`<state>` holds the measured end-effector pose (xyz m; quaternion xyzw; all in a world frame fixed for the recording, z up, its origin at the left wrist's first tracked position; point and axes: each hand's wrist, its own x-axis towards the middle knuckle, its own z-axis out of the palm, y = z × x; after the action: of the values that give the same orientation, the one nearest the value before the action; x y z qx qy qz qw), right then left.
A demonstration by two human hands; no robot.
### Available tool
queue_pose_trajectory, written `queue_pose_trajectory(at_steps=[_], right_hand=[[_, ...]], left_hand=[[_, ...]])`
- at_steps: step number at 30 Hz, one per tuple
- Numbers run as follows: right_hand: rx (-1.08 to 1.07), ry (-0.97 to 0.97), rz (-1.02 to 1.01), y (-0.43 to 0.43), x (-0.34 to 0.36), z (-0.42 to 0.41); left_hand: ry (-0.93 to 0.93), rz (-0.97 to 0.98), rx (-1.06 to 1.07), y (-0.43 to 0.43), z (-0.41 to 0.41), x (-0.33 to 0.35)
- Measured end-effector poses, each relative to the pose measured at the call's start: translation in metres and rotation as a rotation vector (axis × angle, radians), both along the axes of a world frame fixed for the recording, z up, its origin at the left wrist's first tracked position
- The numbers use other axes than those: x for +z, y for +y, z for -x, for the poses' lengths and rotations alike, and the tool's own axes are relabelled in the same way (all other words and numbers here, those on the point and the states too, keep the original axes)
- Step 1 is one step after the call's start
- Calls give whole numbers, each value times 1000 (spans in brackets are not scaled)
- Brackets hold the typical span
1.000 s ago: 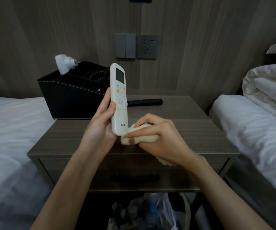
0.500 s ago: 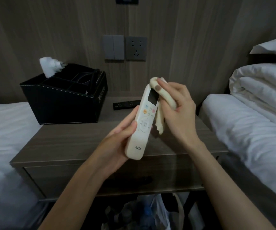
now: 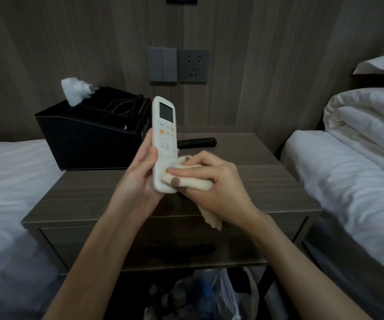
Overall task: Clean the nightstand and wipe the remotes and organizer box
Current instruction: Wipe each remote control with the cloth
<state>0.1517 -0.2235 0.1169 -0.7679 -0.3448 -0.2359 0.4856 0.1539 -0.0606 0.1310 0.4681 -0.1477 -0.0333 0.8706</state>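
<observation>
Head view: above the brown wooden nightstand (image 3: 267,181), the white oblong remote (image 3: 164,135) is gripped upright by the left hand (image 3: 140,179) as the cream cloth (image 3: 193,181) clutched in the right hand (image 3: 216,181), lately at its screen, is pressed to its lower end, the pass judged nearly done.

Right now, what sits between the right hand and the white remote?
A cream cloth, bunched in the right hand and pressed against the lower end of the white remote, as the head view shows.
</observation>
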Motion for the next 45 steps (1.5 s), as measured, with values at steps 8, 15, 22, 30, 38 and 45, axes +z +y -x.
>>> queue_pose_trajectory(at_steps=[8, 15, 22, 30, 38, 45], right_hand=[[-63, 100, 48, -19, 10, -5], [-338, 350, 64, -35, 23, -10], [-69, 636, -651, -10, 32, 2], [-49, 609, -671, -23, 37, -3], [141, 634, -704, -28, 43, -6], [-145, 443, -353, -30, 29, -22]], left_hand=[[-23, -18, 175, 0, -3, 3], [-271, -472, 376, -12, 6, -5], [-802, -1172, 826, -28, 5, -29], [-179, -673, 326, -24, 15, -4], [127, -338, -264, -8, 22, 9], [122, -258, -281, -3, 16, 2]])
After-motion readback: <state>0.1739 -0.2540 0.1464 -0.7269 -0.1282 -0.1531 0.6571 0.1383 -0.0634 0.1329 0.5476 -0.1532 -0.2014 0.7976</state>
